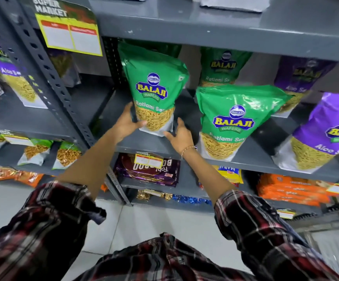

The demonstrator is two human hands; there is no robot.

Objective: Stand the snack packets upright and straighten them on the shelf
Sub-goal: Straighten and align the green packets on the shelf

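Grey slotted-steel supermarket shelving fills the head view, over a pale tiled floor. On the grey metal shelf at chest level, a tall green foil snack packet with a clear window showing yellow sev stands upright near the left post, at about 12 o'clock from the hands.

The left hand is clamped on the packet's lower left edge, thumb lying across the front of the window. The right hand is spread open at the packet's lower right corner, fingertips touching or just beside it; contact cannot be confirmed. Judgement: gripping low at the base lets the person seat the gusset flat and square the face forward without crushing the contents.

At 3 o'clock from that packet, a second green sev packet stands at the shelf front, its top leaning right. Behind it is a third green packet. Further at 3 o'clock, a purple foil packet leans left. Judgement: these remain to be straightened.

A yellow price card hangs at 11 o'clock.
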